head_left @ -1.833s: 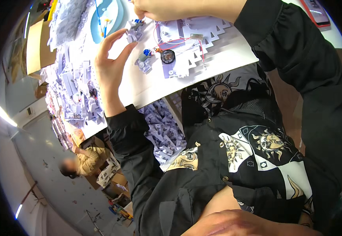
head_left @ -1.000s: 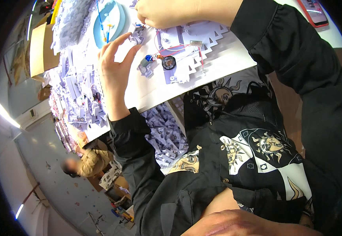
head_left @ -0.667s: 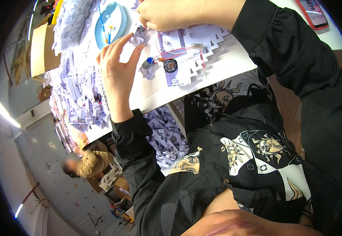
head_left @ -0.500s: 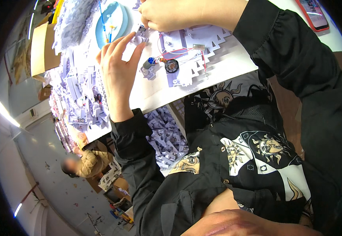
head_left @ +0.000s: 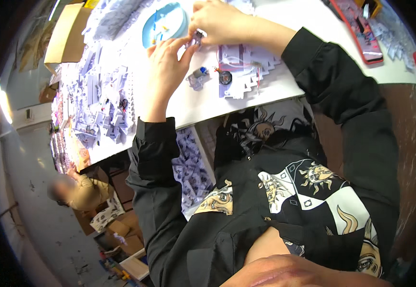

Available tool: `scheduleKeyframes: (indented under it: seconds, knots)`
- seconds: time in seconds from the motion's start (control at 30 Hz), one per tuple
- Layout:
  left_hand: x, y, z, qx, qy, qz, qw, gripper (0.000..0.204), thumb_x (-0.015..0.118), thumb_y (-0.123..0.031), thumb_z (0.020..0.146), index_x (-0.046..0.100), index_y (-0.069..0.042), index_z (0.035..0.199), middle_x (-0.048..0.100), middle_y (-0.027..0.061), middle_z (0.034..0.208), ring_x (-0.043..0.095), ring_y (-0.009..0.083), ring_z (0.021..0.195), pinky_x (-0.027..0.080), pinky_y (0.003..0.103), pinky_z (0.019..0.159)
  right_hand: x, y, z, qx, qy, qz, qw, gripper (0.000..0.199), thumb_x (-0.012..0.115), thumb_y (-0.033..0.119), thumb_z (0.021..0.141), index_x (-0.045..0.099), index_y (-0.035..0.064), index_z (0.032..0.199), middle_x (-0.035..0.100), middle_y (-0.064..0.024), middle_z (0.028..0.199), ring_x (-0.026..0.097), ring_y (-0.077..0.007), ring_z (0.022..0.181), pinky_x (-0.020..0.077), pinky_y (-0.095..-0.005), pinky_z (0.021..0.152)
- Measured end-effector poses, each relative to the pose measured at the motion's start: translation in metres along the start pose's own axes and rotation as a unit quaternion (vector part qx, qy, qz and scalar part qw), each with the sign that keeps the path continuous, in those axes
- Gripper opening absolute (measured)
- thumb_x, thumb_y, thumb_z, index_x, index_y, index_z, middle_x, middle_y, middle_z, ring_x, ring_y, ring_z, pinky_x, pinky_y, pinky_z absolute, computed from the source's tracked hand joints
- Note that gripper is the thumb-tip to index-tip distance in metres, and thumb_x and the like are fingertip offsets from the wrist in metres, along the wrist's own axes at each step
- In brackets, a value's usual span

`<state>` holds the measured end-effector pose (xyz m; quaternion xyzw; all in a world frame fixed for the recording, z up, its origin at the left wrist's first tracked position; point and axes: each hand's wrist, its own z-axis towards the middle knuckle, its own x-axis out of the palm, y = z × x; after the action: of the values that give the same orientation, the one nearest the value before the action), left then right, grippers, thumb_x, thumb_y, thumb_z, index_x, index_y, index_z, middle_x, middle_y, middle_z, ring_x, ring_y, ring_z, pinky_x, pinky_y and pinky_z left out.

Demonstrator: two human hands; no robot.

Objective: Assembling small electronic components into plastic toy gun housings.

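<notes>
My left hand (head_left: 167, 64) has its thumb and index finger closed around a small white-grey plastic part (head_left: 197, 37) at the table's far middle. Over the same part, my right hand (head_left: 220, 21) curls its fingers close to the left fingertips; what lies in its grip is hidden. Just nearer than the hands lies a small motor (head_left: 198, 79) with a blue end and a pale housing. To its right a round black speaker (head_left: 225, 77) is wired to white plastic pieces with toothed edges (head_left: 244, 88). A light blue dish (head_left: 146, 31) with thin blue and yellow items stands beyond my left hand.
Heaped pale plastic parts (head_left: 93, 91) cover the table's left side, beside a cardboard box (head_left: 67, 36). A red-edged phone (head_left: 356, 33) lies at the right, near more pale parts. Below the table edge is a container of plastic parts (head_left: 189, 167). Another person (head_left: 86, 191) sits farther left.
The view has shifted, so the table contents appear farther right. My hands have come together, with the right fingers now meeting the left ones around the small part.
</notes>
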<state>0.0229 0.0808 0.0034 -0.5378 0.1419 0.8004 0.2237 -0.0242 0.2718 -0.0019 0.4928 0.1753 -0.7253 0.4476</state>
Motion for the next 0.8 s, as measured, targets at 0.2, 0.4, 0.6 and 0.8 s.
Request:
scheduleKeyframes:
  seconds: [0.2, 0.4, 0.6, 0.8]
  knots:
    - [0.005, 0.015, -0.001, -0.067, 0.019, -0.058, 0.996, 0.027, 0.062, -0.032, 0.094, 0.068, -0.013, 0.113, 0.073, 0.0084, 0.091, 0.069, 0.0221, 0.081, 0.039, 0.038, 0.099, 0.036, -0.017, 0.021, 0.039, -0.031, -0.052, 0.997, 0.02, 0.072, 0.016, 0.068, 0.072, 0.0108, 0.087, 0.067, -0.0067, 0.094, 0.053, -0.0277, 0.11, 0.0421, -0.0401, 0.096]
    - [0.016, 0.008, 0.001, 0.036, -0.1, -0.003, 0.994, 0.024, 0.075, -0.011, 0.075, 0.067, -0.007, 0.097, 0.064, 0.0122, 0.09, 0.061, 0.0313, 0.088, 0.039, 0.043, 0.087, 0.02, -0.003, 0.023, 0.038, -0.036, -0.087, 0.995, 0.015, 0.073, 0.016, 0.07, 0.072, 0.011, 0.084, 0.064, -0.0064, 0.099, 0.054, -0.0283, 0.108, 0.0421, -0.0378, 0.096]
    - [-0.01, 0.004, 0.018, 0.065, -0.11, 0.046, 0.991, 0.023, 0.072, -0.011, 0.08, 0.064, -0.003, 0.1, 0.065, 0.0121, 0.089, 0.061, 0.0294, 0.088, 0.04, 0.042, 0.083, -0.002, -0.013, 0.022, -0.002, -0.065, -0.067, 0.996, 0.02, 0.077, 0.018, 0.07, 0.071, 0.0099, 0.087, 0.067, -0.0035, 0.088, 0.056, -0.0213, 0.105, 0.041, -0.036, 0.094]
    - [-0.055, -0.012, 0.061, 0.112, -0.123, 0.059, 0.984, 0.028, 0.07, -0.017, 0.088, 0.063, -0.005, 0.112, 0.07, 0.0128, 0.098, 0.065, 0.0285, 0.095, 0.045, 0.038, 0.087, -0.037, -0.041, 0.014, -0.063, -0.233, 0.065, 0.968, 0.014, 0.071, 0.009, 0.073, 0.07, 0.0094, 0.086, 0.066, -0.0079, 0.091, 0.059, -0.031, 0.095, 0.0451, -0.0442, 0.086]
